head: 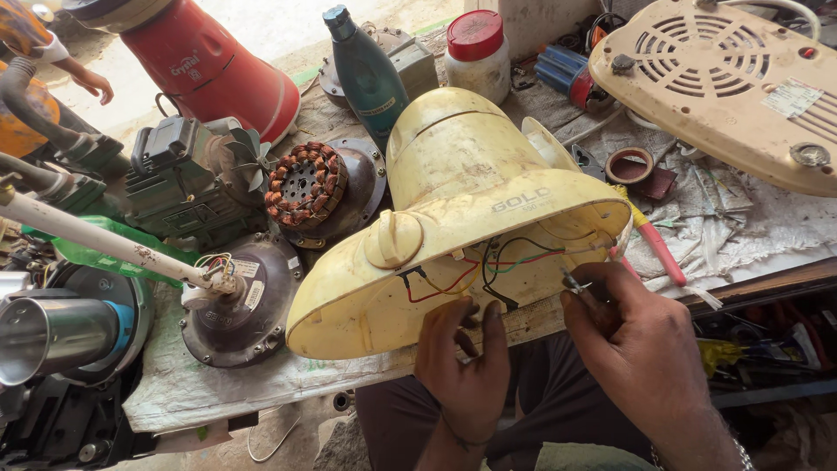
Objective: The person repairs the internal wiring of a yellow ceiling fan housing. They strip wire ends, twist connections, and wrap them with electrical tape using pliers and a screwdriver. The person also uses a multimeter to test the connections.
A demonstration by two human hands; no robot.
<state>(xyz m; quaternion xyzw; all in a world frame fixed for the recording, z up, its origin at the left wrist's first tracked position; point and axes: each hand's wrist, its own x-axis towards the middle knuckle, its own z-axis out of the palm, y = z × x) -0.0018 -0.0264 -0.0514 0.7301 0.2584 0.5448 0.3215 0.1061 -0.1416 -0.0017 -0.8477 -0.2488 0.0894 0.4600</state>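
My left hand (466,362) sits low in the middle of the frame, fingers stretched up and loosely spread, their tips touching the open lower edge of the yellow appliance housing (453,209); it grips nothing that I can make out. My right hand (632,340) is to the right of it, thumb and forefinger pinched together on the bare end of a thin wire (571,281) at the housing's rim. The housing lies on its side just above both hands, filling the centre of the frame, its round knob (392,237) facing me and a tangle of red, black and green wires (488,266) running along its inner edge, right at my fingertips.

Just right of the housing lies a red-handled screwdriver (658,249), and beyond it a roll of brown tape (629,164). In the upper right sits a cream vented appliance base (724,83). At upper centre stand a teal bottle (366,74) and a white jar with a red lid (478,54). Left of the housing lies a copper-wound motor stator (305,183), with a red cone-shaped casing (209,65) in the upper left.
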